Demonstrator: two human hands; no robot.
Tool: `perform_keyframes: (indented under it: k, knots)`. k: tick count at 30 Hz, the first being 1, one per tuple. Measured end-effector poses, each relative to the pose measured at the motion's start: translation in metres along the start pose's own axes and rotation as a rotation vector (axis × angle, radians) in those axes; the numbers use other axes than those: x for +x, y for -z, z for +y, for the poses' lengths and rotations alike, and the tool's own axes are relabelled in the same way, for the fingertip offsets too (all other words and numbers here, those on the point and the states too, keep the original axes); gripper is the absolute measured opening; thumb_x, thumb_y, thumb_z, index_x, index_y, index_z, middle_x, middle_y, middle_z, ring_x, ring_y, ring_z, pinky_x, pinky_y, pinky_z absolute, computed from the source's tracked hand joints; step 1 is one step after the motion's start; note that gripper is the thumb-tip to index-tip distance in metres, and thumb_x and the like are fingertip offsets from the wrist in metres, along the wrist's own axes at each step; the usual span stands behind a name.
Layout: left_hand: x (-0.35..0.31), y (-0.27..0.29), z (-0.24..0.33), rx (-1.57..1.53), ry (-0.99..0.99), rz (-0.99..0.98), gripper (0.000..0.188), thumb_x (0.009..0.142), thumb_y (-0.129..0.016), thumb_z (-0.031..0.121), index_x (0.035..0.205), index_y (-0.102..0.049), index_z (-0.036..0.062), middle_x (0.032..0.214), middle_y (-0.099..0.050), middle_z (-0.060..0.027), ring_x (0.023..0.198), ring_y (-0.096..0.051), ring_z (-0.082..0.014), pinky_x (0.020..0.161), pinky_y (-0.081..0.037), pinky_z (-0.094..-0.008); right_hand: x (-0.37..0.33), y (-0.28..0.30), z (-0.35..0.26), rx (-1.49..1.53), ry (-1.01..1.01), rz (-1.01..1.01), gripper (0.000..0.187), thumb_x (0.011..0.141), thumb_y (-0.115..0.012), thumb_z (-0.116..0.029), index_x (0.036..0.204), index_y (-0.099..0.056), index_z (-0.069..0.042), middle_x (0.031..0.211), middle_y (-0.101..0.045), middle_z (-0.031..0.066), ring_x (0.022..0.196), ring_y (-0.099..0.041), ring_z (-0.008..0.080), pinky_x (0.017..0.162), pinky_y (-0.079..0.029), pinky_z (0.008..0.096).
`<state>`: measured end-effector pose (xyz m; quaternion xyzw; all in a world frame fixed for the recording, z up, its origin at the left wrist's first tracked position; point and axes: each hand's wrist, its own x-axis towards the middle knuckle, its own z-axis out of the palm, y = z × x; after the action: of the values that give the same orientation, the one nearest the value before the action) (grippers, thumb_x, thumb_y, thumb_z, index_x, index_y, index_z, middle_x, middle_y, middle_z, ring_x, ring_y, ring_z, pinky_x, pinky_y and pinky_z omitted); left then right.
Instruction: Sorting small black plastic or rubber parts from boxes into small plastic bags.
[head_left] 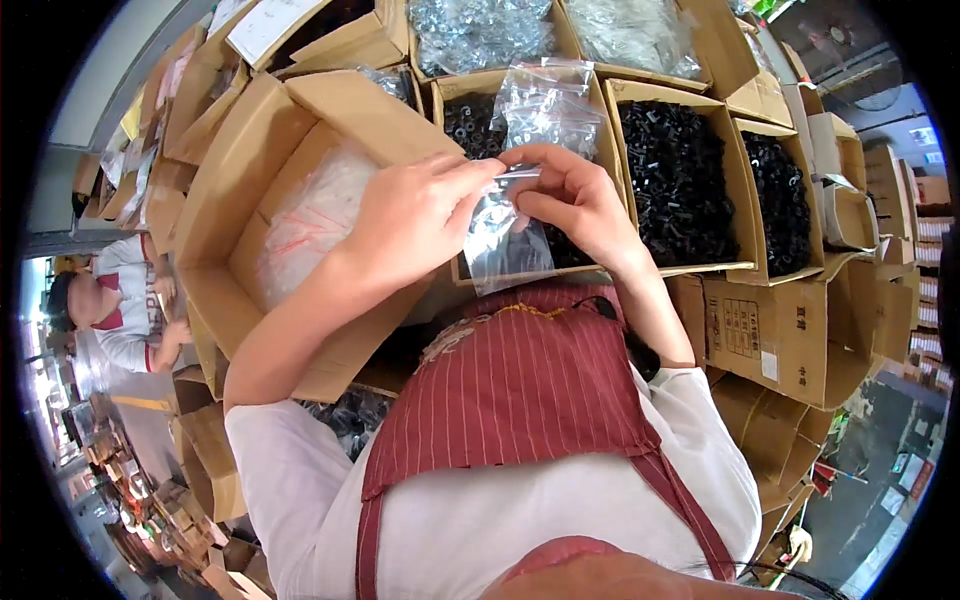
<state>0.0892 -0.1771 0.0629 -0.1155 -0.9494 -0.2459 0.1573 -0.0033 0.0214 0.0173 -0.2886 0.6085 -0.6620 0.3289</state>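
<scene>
A small clear zip-top plastic bag (508,258) hangs between my hands, its body hanging toward my chest. My left hand (425,205) pinches the bag's top edge at the left. At the right of the same edge, the thumb and fingers of my right hand (580,200) are closed on it. Whether anything lies inside the bag I cannot tell. Just beyond my hands, a stack of clear bags (548,105) lies on a cardboard box (615,130) of small black parts.
On the left stands an open carton (235,170) with clear plastic bags (315,225) inside. Black parts (682,180) fill boxes on the right. Farther back are boxes of bagged pieces (480,35). Another person (125,305) works at the far left.
</scene>
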Motion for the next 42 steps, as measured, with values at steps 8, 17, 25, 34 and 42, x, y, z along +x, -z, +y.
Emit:
perform_keyframes:
  k: [8,17,25,34,42]
  knots:
    - [-0.001,0.009,0.011,-0.229,0.059,0.015,0.007,0.087,-0.072,0.009,0.087,-0.067,0.0043,0.076,-0.066,-0.0103,0.065,-0.064,-0.0267,0.057,-0.049,-0.0376,0.000,-0.006,-0.008,0.127,-0.034,-0.161,0.044,0.091,-0.065,0.002,0.134,-0.052,0.003,0.095,-0.071,0.0073,0.088,-0.067,0.0120,0.081,-0.054,0.0275]
    - [0.006,0.021,0.014,-0.384,0.298,-0.076,0.020,0.091,-0.076,0.017,0.084,-0.068,0.0000,0.066,-0.058,-0.0023,0.062,-0.051,-0.0063,0.055,-0.041,-0.0247,-0.002,-0.004,0.000,0.168,-0.080,-0.238,0.045,0.089,-0.066,0.002,0.131,-0.053,0.003,0.090,-0.069,0.0064,0.083,-0.063,0.0107,0.078,-0.052,0.0260]
    - [0.002,0.028,0.014,-0.439,0.182,-0.021,0.014,0.090,-0.074,0.014,0.091,-0.071,0.0006,0.073,-0.069,-0.0086,0.062,-0.063,-0.0121,0.057,-0.048,-0.0280,-0.008,0.002,-0.008,0.093,-0.141,-0.258,0.044,0.089,-0.065,0.001,0.130,-0.050,0.004,0.084,-0.067,0.0059,0.076,-0.060,0.0097,0.069,-0.048,0.0246]
    - [0.005,0.016,0.006,-0.660,0.227,-0.026,0.008,0.095,-0.069,0.007,0.093,-0.068,-0.0002,0.082,-0.065,-0.0013,0.075,-0.056,-0.0048,0.068,-0.046,-0.0219,-0.010,0.005,-0.008,0.147,-0.137,-0.156,0.042,0.091,-0.064,0.000,0.132,-0.051,0.002,0.087,-0.069,0.0083,0.076,-0.064,0.0125,0.072,-0.052,0.0254]
    - [0.000,0.018,0.016,-0.324,0.122,0.008,0.032,0.080,-0.085,0.022,0.077,-0.059,0.0030,0.070,-0.061,-0.0080,0.061,-0.061,-0.0198,0.055,-0.048,-0.0329,-0.015,0.004,-0.017,0.040,0.287,0.174,0.045,0.086,-0.059,0.010,0.130,-0.054,0.000,0.109,-0.065,0.0081,0.098,-0.063,0.0148,0.091,-0.050,0.0290]
